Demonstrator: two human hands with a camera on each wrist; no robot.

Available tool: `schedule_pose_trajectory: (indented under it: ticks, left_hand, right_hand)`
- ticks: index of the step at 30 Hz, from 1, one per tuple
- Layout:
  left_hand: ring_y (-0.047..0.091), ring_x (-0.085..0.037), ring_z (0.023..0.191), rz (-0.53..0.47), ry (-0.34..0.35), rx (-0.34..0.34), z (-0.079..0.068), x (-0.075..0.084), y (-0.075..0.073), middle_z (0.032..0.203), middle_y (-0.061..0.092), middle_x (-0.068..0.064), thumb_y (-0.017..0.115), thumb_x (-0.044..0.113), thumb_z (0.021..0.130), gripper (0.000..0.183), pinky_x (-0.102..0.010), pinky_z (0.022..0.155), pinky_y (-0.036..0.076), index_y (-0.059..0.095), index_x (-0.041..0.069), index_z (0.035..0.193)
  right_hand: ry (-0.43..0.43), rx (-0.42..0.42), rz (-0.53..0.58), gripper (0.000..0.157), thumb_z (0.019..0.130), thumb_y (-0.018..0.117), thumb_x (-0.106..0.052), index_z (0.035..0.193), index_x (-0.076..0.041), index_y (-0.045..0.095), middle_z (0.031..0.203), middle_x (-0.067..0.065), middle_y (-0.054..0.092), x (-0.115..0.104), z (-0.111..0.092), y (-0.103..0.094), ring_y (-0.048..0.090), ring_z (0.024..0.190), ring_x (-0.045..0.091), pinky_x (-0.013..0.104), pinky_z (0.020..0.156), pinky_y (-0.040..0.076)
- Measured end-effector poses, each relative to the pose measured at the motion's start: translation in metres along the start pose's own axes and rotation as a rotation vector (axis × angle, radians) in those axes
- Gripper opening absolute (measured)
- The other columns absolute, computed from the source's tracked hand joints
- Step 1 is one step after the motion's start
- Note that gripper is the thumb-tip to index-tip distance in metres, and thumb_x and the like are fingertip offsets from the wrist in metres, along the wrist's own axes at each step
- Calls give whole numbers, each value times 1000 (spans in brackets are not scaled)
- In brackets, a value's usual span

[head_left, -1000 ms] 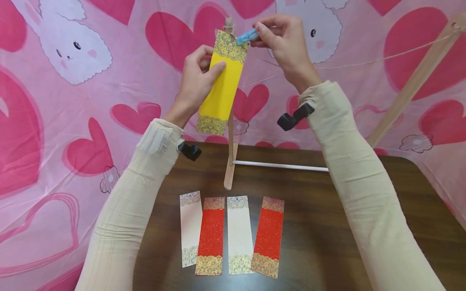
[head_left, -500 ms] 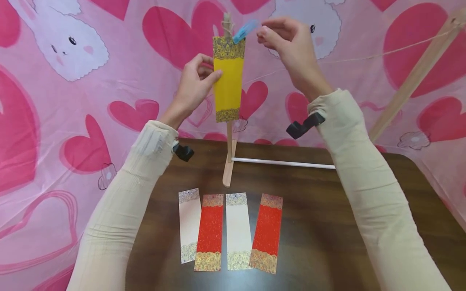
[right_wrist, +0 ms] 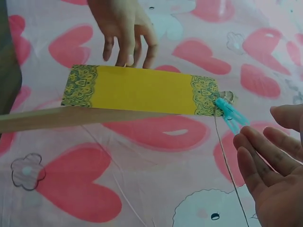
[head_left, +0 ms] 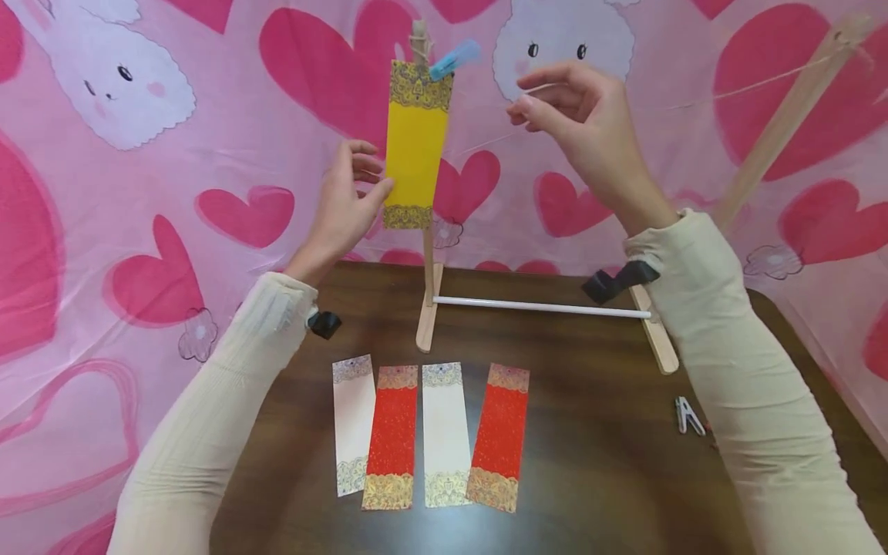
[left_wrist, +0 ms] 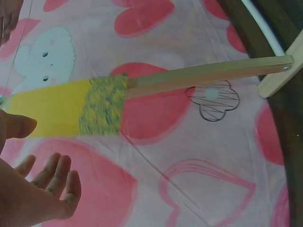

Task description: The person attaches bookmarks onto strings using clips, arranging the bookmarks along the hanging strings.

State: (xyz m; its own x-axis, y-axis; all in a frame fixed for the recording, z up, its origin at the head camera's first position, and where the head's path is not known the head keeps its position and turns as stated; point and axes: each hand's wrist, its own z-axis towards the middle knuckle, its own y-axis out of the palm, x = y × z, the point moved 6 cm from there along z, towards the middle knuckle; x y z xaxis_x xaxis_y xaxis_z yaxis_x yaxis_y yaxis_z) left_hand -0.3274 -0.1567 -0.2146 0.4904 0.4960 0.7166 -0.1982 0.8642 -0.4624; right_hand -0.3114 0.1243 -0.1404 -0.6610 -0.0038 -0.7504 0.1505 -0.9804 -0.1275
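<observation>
A yellow card (head_left: 415, 150) with lace-patterned ends hangs from the twine (head_left: 749, 91) beside the left wooden post (head_left: 428, 258). A light-blue clothespin (head_left: 454, 60) clamps its top right corner; the right wrist view shows this clothespin (right_wrist: 228, 112) where card and twine meet. My left hand (head_left: 344, 200) is at the card's left edge, its fingers loosely spread and the thumb close to the edge; whether it touches cannot be told. To the right of the clothespin my right hand (head_left: 590, 127) hovers, fingers loosely bent, holding nothing.
On the dark table (head_left: 576, 462) lie a white card (head_left: 352, 428), a red card (head_left: 392, 432), another white card (head_left: 445, 432) and another red card (head_left: 501, 432). A pale clothespin (head_left: 688, 416) lies near the right sleeve. A white rod (head_left: 541, 306) joins the stand's feet.
My right hand has let go of the blue clothespin and drawn away to the right. My left hand has loosened its hold on the yellow card and moved down and left.
</observation>
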Motion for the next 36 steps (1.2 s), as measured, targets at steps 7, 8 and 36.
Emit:
schedule_pose_trajectory:
  ticks: [7, 8, 36]
  left_hand:
    - [58, -20, 105, 7, 28, 66, -15, -3, -17, 115, 60, -11, 65, 17, 94, 42, -29, 88, 47, 46, 6, 130]
    - [58, -20, 105, 24, 42, 60, -17, -3, -17, 114, 61, -12, 65, 17, 94, 42, -30, 88, 46, 47, 5, 130]
    - [57, -24, 111, 152, 154, -16, -80, -19, -7, 120, 58, -14, 69, 7, 91, 42, -41, 90, 49, 49, 1, 128]
  right_hand:
    - [-80, -65, -348, 24, 92, 69, -12, 115, -5, 70, 101, 5, 73, -8, -17, 1, 66, 96, 16, 26, 92, 51]
    - [-82, -76, -405, 25, 93, 69, -15, 116, -6, 70, 102, 4, 73, -7, -21, 1, 65, 97, 14, 26, 93, 50]
    - [-102, -17, -721, 30, 85, 78, -10, 115, -11, 73, 115, 2, 70, 15, -131, -51, 54, 114, 18, 23, 100, 36]
